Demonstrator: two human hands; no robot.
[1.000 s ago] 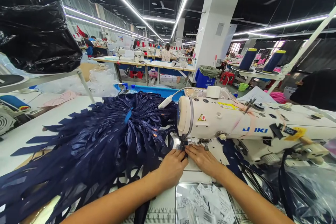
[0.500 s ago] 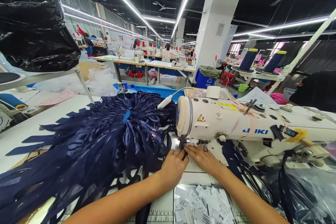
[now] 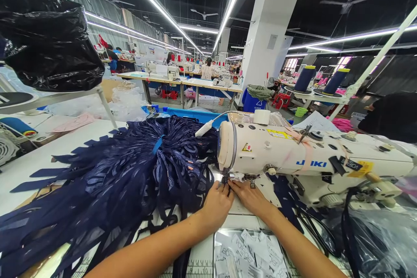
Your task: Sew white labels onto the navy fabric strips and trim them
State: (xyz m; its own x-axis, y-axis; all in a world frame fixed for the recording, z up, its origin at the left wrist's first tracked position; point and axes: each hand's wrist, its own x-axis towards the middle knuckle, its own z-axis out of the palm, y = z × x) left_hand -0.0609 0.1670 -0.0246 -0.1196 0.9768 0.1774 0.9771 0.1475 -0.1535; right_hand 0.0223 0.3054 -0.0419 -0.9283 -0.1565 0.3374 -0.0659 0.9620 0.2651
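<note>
At the needle end of a white sewing machine (image 3: pixel 270 147), both hands meet over the machine bed. My left hand (image 3: pixel 219 202) is curled, its fingertips closed on a dark navy strap (image 3: pixel 224 186) just under the presser foot. From the other side my right hand (image 3: pixel 250 197) reaches in, fingers together and tips pinching the same small dark piece; most of it is hidden by the fingers. Left of my hands lies a large bundle of navy straps (image 3: pixel 130 178), bound with a blue tie (image 3: pixel 157 144). A tray of white printed labels (image 3: pixel 249 254) sits between my forearms.
A black plastic bag (image 3: pixel 52 39) hangs over a stand at upper left. Two navy thread cones (image 3: pixel 304 79) stand behind the machine. Clear plastic (image 3: pixel 387 234) with navy pieces lies at lower right. People work at sewing tables (image 3: pixel 182 79) further back.
The camera view shifts slightly, moving the machine a little left in the picture. Both hands stay at the needle with the strap between their fingertips.
</note>
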